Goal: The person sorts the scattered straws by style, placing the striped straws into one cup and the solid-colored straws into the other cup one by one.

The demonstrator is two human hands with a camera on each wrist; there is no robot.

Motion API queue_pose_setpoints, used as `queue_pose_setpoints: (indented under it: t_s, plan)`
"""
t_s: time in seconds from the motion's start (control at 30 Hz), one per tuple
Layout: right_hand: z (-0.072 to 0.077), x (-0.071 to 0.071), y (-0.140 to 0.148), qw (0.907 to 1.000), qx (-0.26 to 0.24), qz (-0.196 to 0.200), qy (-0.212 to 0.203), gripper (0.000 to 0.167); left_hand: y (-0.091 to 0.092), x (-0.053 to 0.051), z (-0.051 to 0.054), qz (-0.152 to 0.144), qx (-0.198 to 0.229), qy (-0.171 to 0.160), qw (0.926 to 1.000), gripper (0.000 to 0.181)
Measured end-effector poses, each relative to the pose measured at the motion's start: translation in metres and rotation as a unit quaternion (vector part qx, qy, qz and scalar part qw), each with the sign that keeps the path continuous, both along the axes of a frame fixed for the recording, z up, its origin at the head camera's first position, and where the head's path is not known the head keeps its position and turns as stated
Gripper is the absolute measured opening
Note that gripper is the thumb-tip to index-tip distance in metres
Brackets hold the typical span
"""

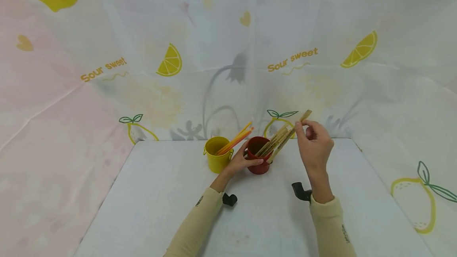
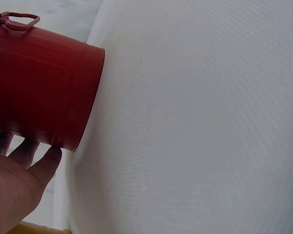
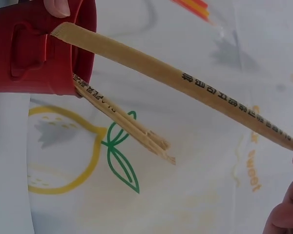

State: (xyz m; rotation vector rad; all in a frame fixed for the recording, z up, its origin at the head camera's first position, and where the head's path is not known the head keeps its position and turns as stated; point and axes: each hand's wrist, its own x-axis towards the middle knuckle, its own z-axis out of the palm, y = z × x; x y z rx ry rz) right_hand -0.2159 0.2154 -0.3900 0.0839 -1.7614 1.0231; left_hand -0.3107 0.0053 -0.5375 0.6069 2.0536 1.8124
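Observation:
My left hand (image 1: 240, 163) grips a small red bucket (image 1: 258, 169), thumb across its front; in the left wrist view its fingertips touch the bucket's side. Several paper-wrapped straws (image 1: 274, 142) with dark printing lean out of the bucket to the right. One more paper-wrapped straw (image 3: 176, 78) is pinched at its upper end by my right hand (image 1: 315, 142). Its flat lower end overlaps the bucket's rim near my left thumb in the right wrist view; whether they touch, I cannot tell.
Left of the red bucket stands a yellow bucket (image 1: 217, 165) holding several orange and yellow sticks (image 1: 235, 141). Both buckets are near the back edge of the white table (image 1: 250, 225). A lemon-printed cloth (image 1: 228, 90) hangs behind.

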Motion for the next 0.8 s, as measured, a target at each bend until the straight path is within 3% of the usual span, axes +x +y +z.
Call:
queue_pose_setpoints:
  t_s: [0.3,0.57,0.8]
  plan:
    - [0.012,0.006,-0.017,0.9968,-0.052,-0.029,0.054,0.006,0.0,-0.001,-0.002,0.009,-0.01,0.005,0.9999,0.086]
    - [-0.024,-0.015,-0.005,0.998,-0.046,-0.024,0.036,0.01,0.0,-0.001,-0.002,0.006,-0.006,0.0,1.0,0.086]
    - [-0.047,-0.021,-0.009,0.9987,-0.027,-0.04,0.013,0.009,0.0,-0.001,-0.001,0.009,-0.002,-0.004,1.0,0.087]
